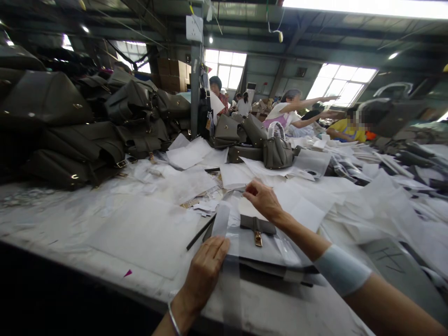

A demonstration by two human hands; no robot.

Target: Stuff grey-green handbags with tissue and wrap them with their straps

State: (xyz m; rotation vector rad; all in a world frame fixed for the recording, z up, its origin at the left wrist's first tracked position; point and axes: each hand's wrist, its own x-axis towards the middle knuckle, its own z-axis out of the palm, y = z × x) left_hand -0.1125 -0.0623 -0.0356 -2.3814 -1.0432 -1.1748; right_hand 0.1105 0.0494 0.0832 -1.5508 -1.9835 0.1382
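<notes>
A grey handbag (259, 249) lies on the worktable in front of me, with a gold clasp (258, 238) on its short flap. White paper and clear plastic cover parts of it. My left hand (206, 261) lies at the bag's near left corner, fingers stretched out over a translucent strip (221, 219); its thumb is hidden. Over the bag's far edge, my right hand (262, 198) is closed in a pinch. What sits between its fingertips is too small to make out. A dark narrow strip (200, 232) sticks out to the bag's left.
Dark grey handbags (80, 140) are piled high at left; more, including one with wrapped handles (278, 151), stand behind the papers. Loose white sheets (147, 233) spread over the worktable (70, 254). A grey post (195, 93) rises at the back. Several people work beyond, one with arms outstretched (290, 112).
</notes>
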